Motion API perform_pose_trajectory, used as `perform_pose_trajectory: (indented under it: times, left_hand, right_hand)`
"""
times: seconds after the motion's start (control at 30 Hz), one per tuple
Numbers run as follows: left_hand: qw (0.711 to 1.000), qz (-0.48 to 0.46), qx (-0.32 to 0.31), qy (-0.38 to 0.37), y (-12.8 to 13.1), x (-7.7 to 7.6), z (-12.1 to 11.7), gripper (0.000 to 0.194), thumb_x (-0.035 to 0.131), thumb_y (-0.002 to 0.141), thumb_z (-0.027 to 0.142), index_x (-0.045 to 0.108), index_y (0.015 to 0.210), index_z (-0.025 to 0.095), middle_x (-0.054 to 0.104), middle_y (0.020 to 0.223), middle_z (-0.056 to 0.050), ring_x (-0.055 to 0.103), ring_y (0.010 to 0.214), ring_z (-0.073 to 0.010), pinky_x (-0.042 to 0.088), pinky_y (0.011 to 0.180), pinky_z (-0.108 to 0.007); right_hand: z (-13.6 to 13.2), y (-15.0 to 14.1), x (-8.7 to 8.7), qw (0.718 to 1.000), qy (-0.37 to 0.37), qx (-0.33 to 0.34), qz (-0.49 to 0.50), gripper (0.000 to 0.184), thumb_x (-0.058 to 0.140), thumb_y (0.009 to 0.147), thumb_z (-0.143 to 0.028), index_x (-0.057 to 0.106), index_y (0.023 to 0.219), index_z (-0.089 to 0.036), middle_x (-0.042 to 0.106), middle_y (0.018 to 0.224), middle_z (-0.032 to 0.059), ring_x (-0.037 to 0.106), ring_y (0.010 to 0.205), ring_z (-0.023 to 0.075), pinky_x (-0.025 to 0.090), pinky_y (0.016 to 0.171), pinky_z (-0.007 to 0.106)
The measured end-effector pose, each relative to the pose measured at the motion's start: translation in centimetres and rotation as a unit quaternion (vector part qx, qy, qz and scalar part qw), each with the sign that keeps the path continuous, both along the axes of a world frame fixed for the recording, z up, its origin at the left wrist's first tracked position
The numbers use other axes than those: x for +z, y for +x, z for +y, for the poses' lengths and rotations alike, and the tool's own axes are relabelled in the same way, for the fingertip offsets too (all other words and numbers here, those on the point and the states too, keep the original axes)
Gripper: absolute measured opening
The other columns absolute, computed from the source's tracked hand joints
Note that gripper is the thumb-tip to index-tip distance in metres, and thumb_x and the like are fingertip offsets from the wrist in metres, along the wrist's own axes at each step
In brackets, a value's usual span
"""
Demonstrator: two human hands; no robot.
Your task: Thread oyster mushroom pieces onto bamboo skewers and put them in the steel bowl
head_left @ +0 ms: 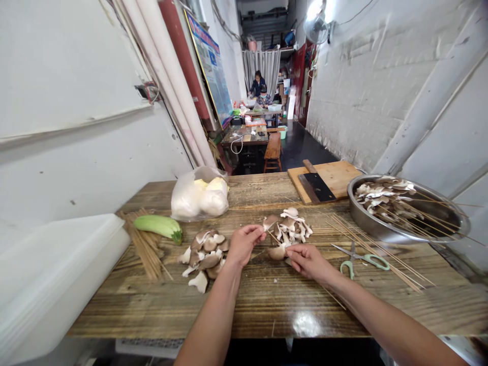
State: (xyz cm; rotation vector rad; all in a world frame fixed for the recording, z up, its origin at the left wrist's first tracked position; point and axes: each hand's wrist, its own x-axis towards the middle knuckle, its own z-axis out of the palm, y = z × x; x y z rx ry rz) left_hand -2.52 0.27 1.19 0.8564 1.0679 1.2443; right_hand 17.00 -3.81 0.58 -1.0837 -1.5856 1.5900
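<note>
My left hand [244, 246] is closed in a pinch at one end of a thin bamboo skewer [273, 237]. A grey-brown oyster mushroom piece [270, 221] lies close against its fingertips. Between the thumb and fingers of my right hand [307, 260] is another oyster mushroom [277, 252], at the skewer's other end; whether the skewer pierces it I cannot tell. Just behind both hands sits a small heap of oyster mushrooms [295, 226]. A larger heap of mushroom pieces [208, 254] lies left of my left hand.
Green-handled scissors [358, 258] and loose skewers [377, 249] lie at right, before a steel basin [404, 235] of skewered mushrooms. A cleaver [316, 185] rests on a cutting board [343, 175]. Leftward are a green gourd [156, 226], a skewer bundle [147, 254] and a plastic bag [186, 198].
</note>
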Motion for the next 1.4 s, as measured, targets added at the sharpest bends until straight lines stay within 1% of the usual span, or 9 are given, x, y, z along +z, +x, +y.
perform_pose_trajectory:
  times: [0.2,0.47,0.57,0.67,0.77,0.9,1.1,1.3,1.4]
  left_hand:
    - [0.996,0.084,-0.019,0.034,0.3,0.0,-0.4,0.027,0.073,0.058,0.033,0.067,0.073,0.012,0.062,0.061,-0.002,0.052,0.057,-0.0096,0.04,0.056,-0.021]
    - [0.97,0.183,-0.149,0.066,1.3,0.1,-1.2,0.024,0.071,0.061,0.034,0.07,0.072,0.013,0.068,0.073,-0.006,0.057,0.067,-0.0153,0.042,0.066,-0.025]
    - [0.976,0.173,-0.123,0.055,1.1,0.0,-1.0,0.026,0.069,0.063,0.036,0.071,0.077,0.015,0.07,0.079,-0.007,0.059,0.072,-0.0171,0.043,0.071,-0.027]
    - [0.979,0.191,-0.03,0.067,0.6,-0.4,-0.3,0.025,0.066,0.066,0.036,0.071,0.081,0.016,0.07,0.084,-0.008,0.061,0.078,-0.0183,0.043,0.076,-0.029]
    - [0.95,0.292,0.054,0.098,0.4,-1.1,0.3,0.02,0.063,0.069,0.032,0.071,0.079,0.017,0.07,0.083,-0.007,0.061,0.078,-0.0182,0.042,0.076,-0.029]
    - [0.912,0.386,0.029,0.138,1.8,-1.9,0.5,0.022,0.058,0.073,0.029,0.069,0.088,0.018,0.069,0.079,-0.005,0.058,0.068,-0.0152,0.042,0.068,-0.027]
    - [0.883,0.44,0.003,0.161,4.0,-1.9,0.1,0.017,0.063,0.067,0.03,0.067,0.079,0.017,0.063,0.067,-0.001,0.051,0.059,-0.0117,0.038,0.059,-0.023]
    - [0.899,0.413,-0.057,0.139,3.5,-2.6,0.2,0.018,0.063,0.067,0.027,0.068,0.08,0.016,0.063,0.065,-0.001,0.049,0.055,-0.0106,0.037,0.056,-0.023]
    - [0.91,0.387,-0.044,0.144,3.1,-2.8,0.2,0.017,0.06,0.069,0.029,0.068,0.079,0.016,0.064,0.064,-0.001,0.051,0.056,-0.0112,0.039,0.058,-0.023]
  right_hand:
    - [0.2,0.0,-0.4,1.0,0.005,-0.008,0.005,0.042,0.049,0.079,-0.055,0.047,0.06,-0.017,0.038,0.041,-0.0077,0.026,0.032,0.004,0.016,0.034,0.018]
    - [0.3,0.1,-0.9,1.0,0.022,-0.012,0.002,0.041,0.048,0.08,-0.053,0.047,0.061,-0.017,0.039,0.042,-0.0071,0.027,0.034,0.0042,0.018,0.036,0.018]
    - [0.5,0.2,-0.7,0.999,0.035,-0.026,0.013,0.041,0.048,0.08,-0.053,0.048,0.061,-0.017,0.038,0.042,-0.0072,0.028,0.036,0.0045,0.019,0.037,0.019]
    - [1.1,0.8,0.0,0.997,0.039,-0.064,0.029,0.039,0.052,0.079,-0.052,0.052,0.064,-0.016,0.039,0.042,-0.0072,0.029,0.037,0.0045,0.02,0.038,0.019]
    - [2.0,1.8,0.7,0.987,0.022,-0.15,0.063,0.035,0.057,0.075,-0.05,0.057,0.079,-0.016,0.04,0.043,-0.0083,0.026,0.034,0.0038,0.016,0.036,0.019]
    - [2.7,2.6,1.1,0.971,0.022,-0.216,0.103,0.034,0.059,0.073,-0.049,0.056,0.078,-0.016,0.041,0.044,-0.0082,0.025,0.032,0.0026,0.013,0.033,0.018]
    - [2.6,2.3,0.9,0.968,0.021,-0.216,0.122,0.034,0.059,0.073,-0.049,0.056,0.076,-0.016,0.041,0.043,-0.0082,0.027,0.031,0.0025,0.014,0.032,0.017]
    - [2.3,1.8,0.7,0.972,0.01,-0.202,0.117,0.036,0.059,0.072,-0.05,0.058,0.079,-0.015,0.04,0.042,-0.0087,0.026,0.032,0.0027,0.015,0.031,0.017]
    - [2.0,1.6,0.6,0.974,0.007,-0.194,0.112,0.035,0.059,0.072,-0.049,0.058,0.079,-0.015,0.041,0.042,-0.0087,0.026,0.032,0.0027,0.016,0.032,0.017]
